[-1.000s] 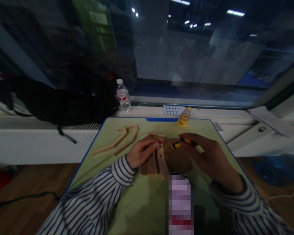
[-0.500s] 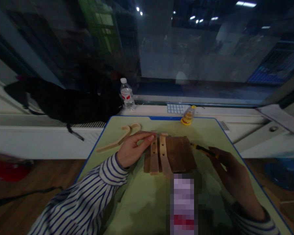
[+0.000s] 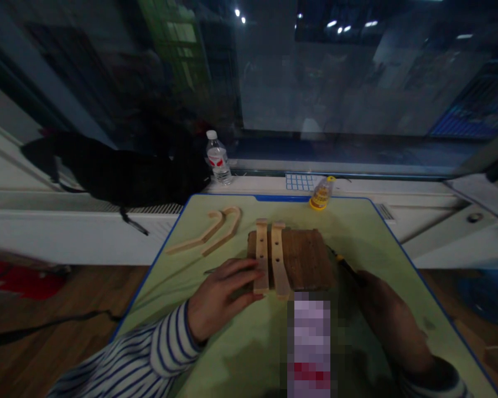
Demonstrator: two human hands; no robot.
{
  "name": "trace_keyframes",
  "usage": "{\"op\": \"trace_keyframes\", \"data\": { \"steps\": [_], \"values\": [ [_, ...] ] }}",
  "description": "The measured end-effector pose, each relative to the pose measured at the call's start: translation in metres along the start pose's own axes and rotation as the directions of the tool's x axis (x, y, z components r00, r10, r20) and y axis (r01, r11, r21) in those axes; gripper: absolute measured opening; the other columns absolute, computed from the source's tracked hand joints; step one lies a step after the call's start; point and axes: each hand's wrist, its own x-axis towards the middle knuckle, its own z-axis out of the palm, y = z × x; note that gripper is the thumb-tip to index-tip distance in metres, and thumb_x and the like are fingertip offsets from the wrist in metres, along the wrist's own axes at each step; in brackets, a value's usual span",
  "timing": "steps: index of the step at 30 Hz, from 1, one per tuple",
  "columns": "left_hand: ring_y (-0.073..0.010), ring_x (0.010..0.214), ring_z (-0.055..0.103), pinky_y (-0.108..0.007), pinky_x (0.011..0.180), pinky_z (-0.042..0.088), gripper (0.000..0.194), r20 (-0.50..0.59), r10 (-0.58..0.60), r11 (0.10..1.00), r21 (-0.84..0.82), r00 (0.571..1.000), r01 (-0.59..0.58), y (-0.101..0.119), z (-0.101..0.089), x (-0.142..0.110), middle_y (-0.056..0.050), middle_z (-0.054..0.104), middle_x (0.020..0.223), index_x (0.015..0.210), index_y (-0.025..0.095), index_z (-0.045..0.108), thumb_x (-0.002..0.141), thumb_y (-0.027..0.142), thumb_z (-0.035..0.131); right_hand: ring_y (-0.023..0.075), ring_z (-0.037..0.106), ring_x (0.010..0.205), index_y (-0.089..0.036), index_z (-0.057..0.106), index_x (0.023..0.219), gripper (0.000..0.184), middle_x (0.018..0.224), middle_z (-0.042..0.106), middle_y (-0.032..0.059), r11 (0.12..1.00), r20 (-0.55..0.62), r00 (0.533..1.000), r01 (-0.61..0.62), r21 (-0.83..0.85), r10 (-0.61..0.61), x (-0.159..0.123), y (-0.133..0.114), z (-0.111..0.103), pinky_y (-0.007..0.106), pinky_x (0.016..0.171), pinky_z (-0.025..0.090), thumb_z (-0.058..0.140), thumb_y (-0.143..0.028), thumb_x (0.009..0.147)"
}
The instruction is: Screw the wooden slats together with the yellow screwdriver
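Note:
My left hand (image 3: pixel 226 293) has its fingers stretched over the lower part of a pale wooden strip (image 3: pixel 262 249); the thumb is apart from them, near the strip's bottom end. The strip has two dark holes and lies across the left side of a brown wooden board (image 3: pixel 309 260). Beside it, a second holed strip (image 3: pixel 278 249) rests on the same board, its bottom end past the board's near edge. To the right of the board, my right hand (image 3: pixel 385 315) is closed round a black-and-yellow screwdriver (image 3: pixel 345 265), whose tip points toward the board.
Two curved wooden hooks (image 3: pixel 222 232) lie at the table's left. A yellow-capped glue bottle (image 3: pixel 321 194) stands at the back edge. On the sill are a water bottle (image 3: pixel 218 160), a blue grid sheet (image 3: pixel 299 182) and a black bag (image 3: pixel 120 174). A window rises behind the table (image 3: pixel 240 359).
My left hand has moved from the left strip's top end down toward its lower end, uncovering the upper part. My right hand and the screwdriver have shifted slightly nearer me.

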Motion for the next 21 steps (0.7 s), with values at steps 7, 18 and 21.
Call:
{"op": "trace_keyframes", "data": {
  "steps": [7,18,21],
  "values": [
    [-0.0180,0.110,0.058,-0.038,0.094,0.052,0.028,-0.007,0.004,1.000,0.002,1.000,-0.004,-0.002,0.003,0.004,-0.007,0.060,0.122,0.116,0.024,0.061,0.088,0.028,0.056,0.0284,0.061,0.104,-0.014,0.053,0.119,0.035,0.116,0.063,0.0161,0.971,-0.067,0.977,0.192,-0.145,-0.203,0.009,0.006,0.004,0.046,0.088,0.050,0.046,-0.031,0.089],
    [-0.0233,0.121,0.050,-0.041,0.102,0.045,0.057,0.044,-0.040,0.999,-0.028,0.998,0.042,0.002,-0.013,-0.006,-0.010,0.053,0.133,0.130,0.023,0.049,0.076,0.032,0.068,0.0231,0.063,0.100,-0.019,0.053,0.119,0.032,0.114,0.066,0.0103,0.856,-0.035,0.865,0.490,-0.163,-0.501,0.052,-0.042,-0.033,0.041,0.086,0.050,0.051,-0.028,0.088],
    [-0.0199,0.113,0.057,-0.036,0.098,0.046,0.042,-0.091,-0.155,0.987,-0.048,0.984,0.152,-0.010,-0.025,-0.009,-0.009,0.061,0.122,0.123,0.020,0.053,0.083,0.029,0.059,0.0239,0.064,0.096,-0.018,0.055,0.115,0.027,0.108,0.068,0.0113,0.811,0.029,0.823,0.565,-0.152,-0.568,0.073,-0.065,-0.045,0.042,0.083,0.051,0.047,-0.025,0.090]
  ]
}}
